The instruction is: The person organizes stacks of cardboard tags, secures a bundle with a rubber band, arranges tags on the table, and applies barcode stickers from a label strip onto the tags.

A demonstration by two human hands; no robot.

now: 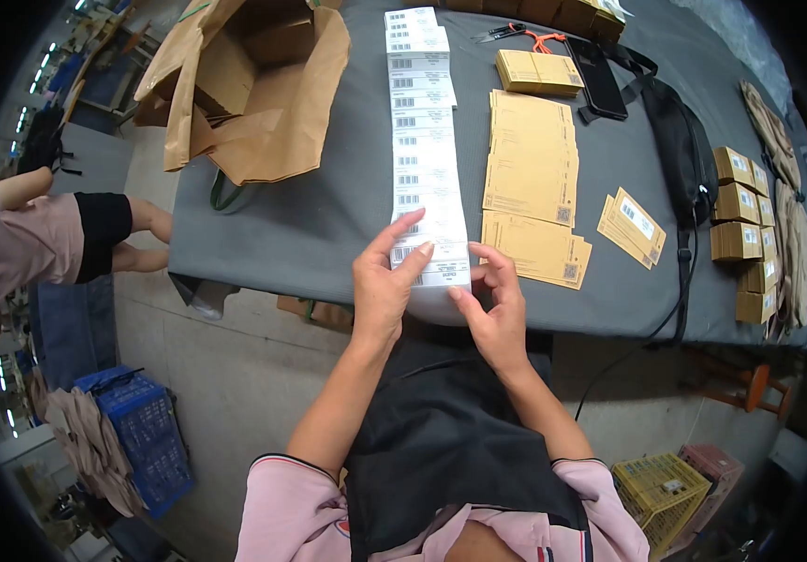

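Note:
A long strip of white barcode labels (422, 145) runs down the grey table to its front edge. My left hand (386, 278) is on the left side of the strip's near end, its thumb and fingers pinching the labels. At the right edge of the same end, my right hand (497, 304) grips the strip between thumb and fingers. Just right of the strip lie overlapping tan cards (530, 159), with more tan cards (530, 248) nearer the edge. A small fan of tan cards (630, 228), one bearing a white label, lies farther right.
An open brown paper bag (272, 103) stands at the table's left. Beyond the cards are a card stack (539, 72), a black phone (596, 80) and orange-handled scissors (539, 39). A black bag (675, 140) and labelled bundles (739, 201) lie right. Another person (38, 229) stands left.

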